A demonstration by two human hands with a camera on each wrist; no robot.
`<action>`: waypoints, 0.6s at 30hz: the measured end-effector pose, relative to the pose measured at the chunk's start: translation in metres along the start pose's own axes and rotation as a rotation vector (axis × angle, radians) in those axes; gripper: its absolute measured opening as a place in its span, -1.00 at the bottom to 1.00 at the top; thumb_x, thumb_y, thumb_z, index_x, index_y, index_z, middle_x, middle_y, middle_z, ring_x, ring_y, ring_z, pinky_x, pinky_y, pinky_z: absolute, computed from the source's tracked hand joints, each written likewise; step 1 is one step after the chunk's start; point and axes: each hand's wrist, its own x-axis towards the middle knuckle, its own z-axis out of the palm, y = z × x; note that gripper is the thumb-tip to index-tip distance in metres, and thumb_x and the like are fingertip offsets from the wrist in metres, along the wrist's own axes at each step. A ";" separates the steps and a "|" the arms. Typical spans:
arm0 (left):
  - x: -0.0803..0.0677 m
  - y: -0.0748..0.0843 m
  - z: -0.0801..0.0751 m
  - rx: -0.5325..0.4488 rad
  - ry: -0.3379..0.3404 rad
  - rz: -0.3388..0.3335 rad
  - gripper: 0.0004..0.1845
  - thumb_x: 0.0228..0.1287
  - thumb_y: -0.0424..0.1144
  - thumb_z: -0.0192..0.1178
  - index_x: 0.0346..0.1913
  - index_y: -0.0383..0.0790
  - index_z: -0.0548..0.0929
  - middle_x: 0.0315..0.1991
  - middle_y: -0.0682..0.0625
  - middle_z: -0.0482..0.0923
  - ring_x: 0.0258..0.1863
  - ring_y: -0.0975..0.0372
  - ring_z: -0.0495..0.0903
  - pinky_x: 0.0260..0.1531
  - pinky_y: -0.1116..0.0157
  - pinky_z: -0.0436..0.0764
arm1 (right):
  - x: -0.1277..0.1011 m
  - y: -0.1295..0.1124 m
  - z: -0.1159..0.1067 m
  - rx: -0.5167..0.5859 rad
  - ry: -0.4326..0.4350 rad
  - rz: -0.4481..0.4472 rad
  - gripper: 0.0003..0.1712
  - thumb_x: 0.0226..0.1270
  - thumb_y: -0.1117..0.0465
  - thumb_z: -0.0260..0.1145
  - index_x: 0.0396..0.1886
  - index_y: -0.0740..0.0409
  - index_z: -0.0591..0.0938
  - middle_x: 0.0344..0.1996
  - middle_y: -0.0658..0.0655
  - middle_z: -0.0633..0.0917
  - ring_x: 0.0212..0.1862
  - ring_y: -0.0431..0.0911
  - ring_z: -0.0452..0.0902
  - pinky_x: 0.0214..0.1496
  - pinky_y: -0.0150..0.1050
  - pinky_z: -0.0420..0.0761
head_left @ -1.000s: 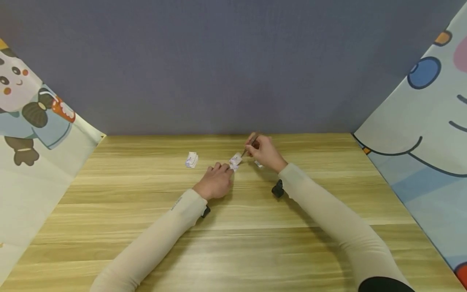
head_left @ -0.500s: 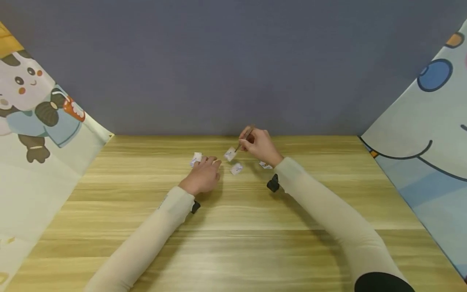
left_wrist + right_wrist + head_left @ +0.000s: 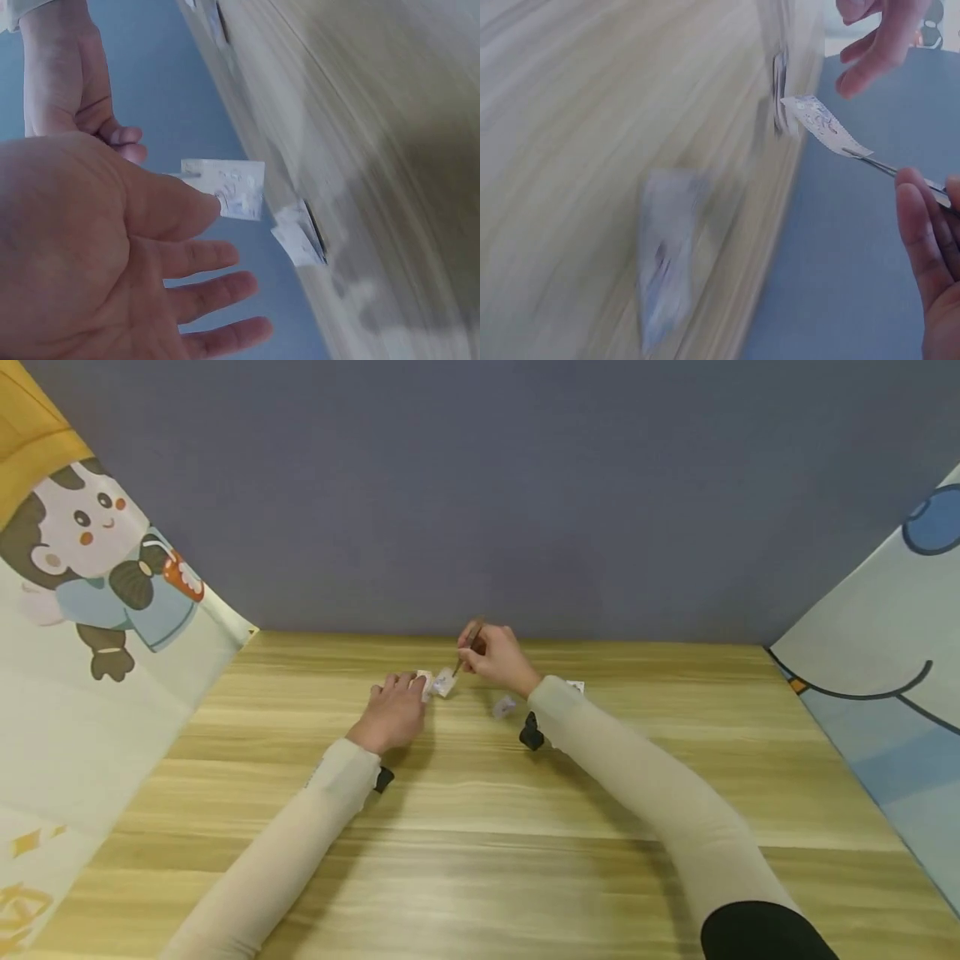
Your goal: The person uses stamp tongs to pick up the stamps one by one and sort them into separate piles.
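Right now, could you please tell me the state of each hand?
Left hand: open, fingers relaxed, holding nothing.
Right hand: grips tweezers pinching a small packet.

Around the small packet (image 3: 446,682) held up in the tweezers (image 3: 467,648), room is tight: the left hand (image 3: 393,713) sits just left of it with another packet (image 3: 424,684) at its fingertips, and the right hand (image 3: 497,659) closes in from the right. Right of it, a loose packet (image 3: 503,706) lies on the wooden table (image 3: 480,860). Nearer the person, bare tabletop runs wide between the two forearms.
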 end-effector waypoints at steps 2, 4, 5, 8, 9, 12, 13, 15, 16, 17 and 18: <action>0.000 -0.004 0.001 -0.004 -0.002 -0.013 -0.46 0.39 -0.28 -0.06 0.38 -0.36 0.21 0.37 -0.27 0.12 0.32 -0.13 0.06 0.17 -0.16 0.15 | 0.004 -0.001 0.008 0.017 -0.013 0.001 -0.94 0.33 0.35 0.23 -0.26 0.28 0.55 -0.49 0.24 0.65 -0.41 0.14 0.63 -0.45 -0.30 0.60; -0.001 -0.006 0.003 -0.012 -0.012 -0.024 -0.45 0.33 -0.33 -0.04 0.37 -0.35 0.23 0.36 -0.25 0.13 0.32 -0.13 0.07 0.17 -0.15 0.15 | 0.008 0.000 0.017 0.028 -0.025 0.000 -0.94 0.33 0.36 0.23 -0.26 0.30 0.55 -0.48 0.25 0.65 -0.40 0.14 0.63 -0.44 -0.30 0.60; -0.001 -0.007 0.004 -0.012 -0.021 -0.028 -0.44 0.30 -0.36 -0.04 0.37 -0.34 0.24 0.36 -0.25 0.14 0.31 -0.12 0.07 0.16 -0.15 0.15 | 0.010 0.000 0.021 0.035 -0.031 0.003 -0.94 0.32 0.37 0.23 -0.25 0.30 0.55 -0.48 0.25 0.65 -0.40 0.14 0.63 -0.43 -0.29 0.60; 0.000 -0.009 0.006 -0.016 -0.046 -0.030 -0.43 0.29 -0.39 -0.06 0.38 -0.32 0.24 0.35 -0.22 0.15 0.31 -0.11 0.07 0.16 -0.16 0.14 | 0.015 0.004 0.031 0.038 -0.046 0.017 -0.95 0.33 0.38 0.21 -0.25 0.30 0.55 -0.47 0.24 0.65 -0.39 0.15 0.62 -0.42 -0.24 0.61; 0.001 -0.009 0.007 -0.017 -0.053 -0.031 -0.44 0.29 -0.39 -0.07 0.38 -0.31 0.24 0.36 -0.21 0.15 0.31 -0.10 0.08 0.17 -0.16 0.13 | 0.017 0.005 0.033 0.038 -0.045 0.023 -0.95 0.33 0.39 0.21 -0.25 0.30 0.54 -0.46 0.24 0.65 -0.39 0.15 0.62 -0.42 -0.23 0.61; 0.002 -0.009 0.009 -0.008 -0.065 -0.020 -0.46 0.30 -0.39 -0.08 0.37 -0.32 0.27 0.34 -0.19 0.19 0.29 -0.09 0.11 0.14 -0.16 0.15 | 0.021 0.009 0.040 0.019 -0.040 0.032 -0.96 0.34 0.40 0.20 -0.25 0.25 0.54 -0.45 0.23 0.64 -0.39 0.14 0.61 -0.42 -0.24 0.60; 0.002 -0.008 0.009 -0.002 -0.069 -0.018 -0.46 0.30 -0.38 -0.07 0.36 -0.32 0.28 0.34 -0.18 0.20 0.28 -0.08 0.13 0.13 -0.16 0.16 | 0.022 0.010 0.041 0.016 -0.038 0.032 -0.96 0.33 0.40 0.20 -0.25 0.24 0.54 -0.45 0.23 0.64 -0.39 0.13 0.61 -0.43 -0.26 0.60; 0.002 -0.008 0.010 0.009 -0.075 -0.016 -0.47 0.30 -0.37 -0.05 0.35 -0.32 0.31 0.32 -0.18 0.23 0.25 -0.07 0.16 0.10 -0.15 0.19 | 0.023 0.011 0.044 0.013 -0.038 0.029 -0.95 0.33 0.41 0.21 -0.27 0.20 0.54 -0.44 0.24 0.64 -0.39 0.12 0.61 -0.44 -0.29 0.59; 0.002 -0.008 0.010 0.017 -0.083 -0.014 -0.47 0.30 -0.36 -0.04 0.34 -0.31 0.32 0.32 -0.17 0.24 0.23 -0.06 0.18 0.09 -0.14 0.20 | 0.024 0.012 0.046 0.006 -0.038 0.028 -0.93 0.33 0.41 0.21 -0.28 0.18 0.54 -0.44 0.23 0.64 -0.39 0.11 0.61 -0.45 -0.31 0.58; 0.002 -0.008 0.010 0.025 -0.090 -0.014 -0.48 0.30 -0.35 -0.03 0.34 -0.30 0.33 0.31 -0.16 0.25 0.22 -0.06 0.19 0.07 -0.14 0.22 | 0.025 0.012 0.047 0.002 -0.039 0.027 -0.93 0.33 0.41 0.21 -0.30 0.17 0.54 -0.44 0.23 0.64 -0.39 0.10 0.61 -0.45 -0.32 0.58; 0.002 -0.008 0.011 0.031 -0.096 -0.014 -0.48 0.30 -0.34 -0.03 0.34 -0.30 0.33 0.31 -0.16 0.25 0.20 -0.06 0.20 0.06 -0.13 0.23 | 0.025 0.012 0.047 0.002 -0.038 0.029 -0.93 0.32 0.41 0.22 -0.31 0.17 0.54 -0.44 0.23 0.64 -0.39 0.10 0.62 -0.44 -0.32 0.58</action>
